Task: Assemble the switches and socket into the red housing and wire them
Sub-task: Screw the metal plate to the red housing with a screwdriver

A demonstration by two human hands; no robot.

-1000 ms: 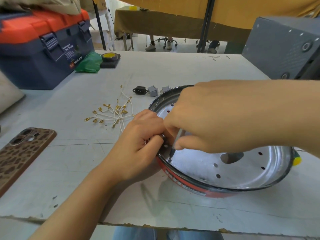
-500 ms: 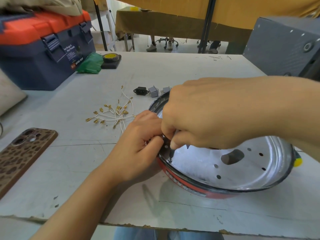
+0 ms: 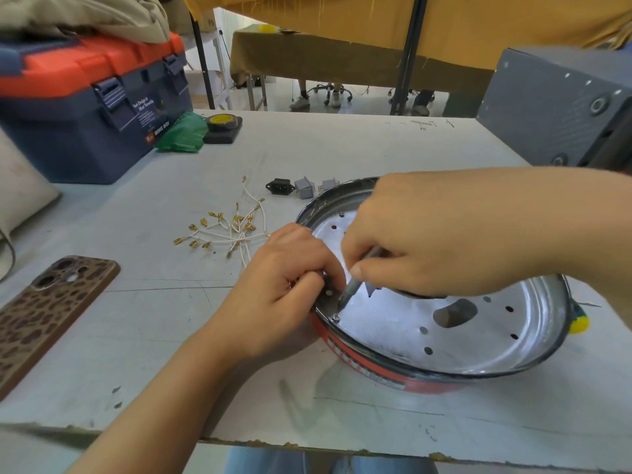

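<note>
The round red housing (image 3: pixel 376 372) with a shiny perforated metal inside lies on the table at centre right. My left hand (image 3: pixel 284 289) pinches its left rim, with the thumb inside against the wall. My right hand (image 3: pixel 441 234) reaches over the housing, closed on a thin screwdriver (image 3: pixel 354 285). The tool's tip rests on a screw (image 3: pixel 336 316) at the inner left wall. A black socket (image 3: pixel 279 186) and two grey switches (image 3: pixel 303 187) (image 3: pixel 329 184) lie just beyond the housing. White wires with gold terminals (image 3: pixel 229 230) are spread to its left.
A phone in a brown spotted case (image 3: pixel 48 309) lies at the near left. At the back left sit a blue and orange toolbox (image 3: pixel 85 107), a green bag (image 3: pixel 181 133) and a tape roll (image 3: pixel 223 122). A grey box (image 3: pixel 561 107) stands at the back right. A yellow-green handle (image 3: pixel 578 323) pokes out beside the housing's right rim.
My right hand has turned and lifted slightly over the screw, so the screwdriver shaft shows again under the fingers. My left hand and the housing have stayed in place.
</note>
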